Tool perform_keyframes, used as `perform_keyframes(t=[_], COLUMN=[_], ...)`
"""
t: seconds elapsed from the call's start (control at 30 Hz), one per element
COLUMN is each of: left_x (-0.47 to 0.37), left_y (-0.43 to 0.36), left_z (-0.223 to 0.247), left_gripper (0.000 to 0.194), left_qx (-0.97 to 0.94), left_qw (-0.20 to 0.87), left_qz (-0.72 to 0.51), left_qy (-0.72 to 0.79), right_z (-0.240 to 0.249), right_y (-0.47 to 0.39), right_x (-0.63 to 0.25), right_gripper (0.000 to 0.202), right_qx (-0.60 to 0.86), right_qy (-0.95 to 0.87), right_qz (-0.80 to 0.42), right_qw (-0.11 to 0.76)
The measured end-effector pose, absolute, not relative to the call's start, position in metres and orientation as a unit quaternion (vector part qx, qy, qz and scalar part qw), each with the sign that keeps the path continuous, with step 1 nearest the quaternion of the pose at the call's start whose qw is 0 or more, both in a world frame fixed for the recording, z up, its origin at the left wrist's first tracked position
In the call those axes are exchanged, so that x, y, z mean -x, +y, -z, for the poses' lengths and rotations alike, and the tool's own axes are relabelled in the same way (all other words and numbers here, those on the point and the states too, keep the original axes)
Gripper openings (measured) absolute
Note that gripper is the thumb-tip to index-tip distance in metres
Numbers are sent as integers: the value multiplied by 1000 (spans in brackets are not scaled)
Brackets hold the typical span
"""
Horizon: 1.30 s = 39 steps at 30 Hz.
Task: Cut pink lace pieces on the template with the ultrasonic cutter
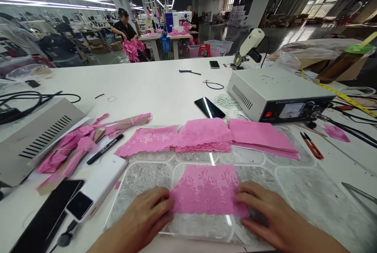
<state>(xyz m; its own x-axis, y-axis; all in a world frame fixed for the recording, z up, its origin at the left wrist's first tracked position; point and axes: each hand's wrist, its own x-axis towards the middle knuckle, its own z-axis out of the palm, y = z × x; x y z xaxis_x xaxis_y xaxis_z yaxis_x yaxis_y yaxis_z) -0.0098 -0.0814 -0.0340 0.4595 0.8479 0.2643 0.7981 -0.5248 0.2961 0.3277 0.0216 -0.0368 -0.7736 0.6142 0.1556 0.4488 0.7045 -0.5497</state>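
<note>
A pink lace fabric piece with a floral pattern lies on a clear-edged, marble-patterned mat in front of me. At its left edge, my left hand has its fingers curled together and gripping the lace. My right hand holds the opposite edge, fingertips on the fabric and thumb lower, near the bottom corner. Just beyond lie a single lace piece, a stack of scalloped lace pieces and a stack of plain pink pieces.
A grey metal power box stands right, with orange-handled snips before it. Left are another metal box, bundled pink strips, a marker and a white power bank. A phone lies beyond the stacks.
</note>
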Motion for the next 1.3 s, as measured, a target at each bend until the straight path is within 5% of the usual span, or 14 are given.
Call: perform_keyframes(t=[0.27,0.47,0.6,1.03,1.3], left_x=[18,80,129,179,135], left_y=[-53,17,40,-1,18], left_z=[5,-36,-56,8,-10], left_gripper=[21,17,19,25,26], left_qx=[-799,-743,-714,-761,-795], left_qw=[215,161,107,119,99], left_qz=[-183,-231,-248,-126,-141], left_qy=[531,607,646,626,581], right_z=[23,-34,-54,33,9], right_y=[43,113,151,128,150], right_x=[-315,-245,-182,-118,-197], right_gripper=[28,33,25,18,19], right_qx=[337,349,296,127,265], right_qy=[-846,-809,-859,-950,-888], right_qz=[-373,-427,-312,-221,-249], right_qw=[178,205,276,180,283])
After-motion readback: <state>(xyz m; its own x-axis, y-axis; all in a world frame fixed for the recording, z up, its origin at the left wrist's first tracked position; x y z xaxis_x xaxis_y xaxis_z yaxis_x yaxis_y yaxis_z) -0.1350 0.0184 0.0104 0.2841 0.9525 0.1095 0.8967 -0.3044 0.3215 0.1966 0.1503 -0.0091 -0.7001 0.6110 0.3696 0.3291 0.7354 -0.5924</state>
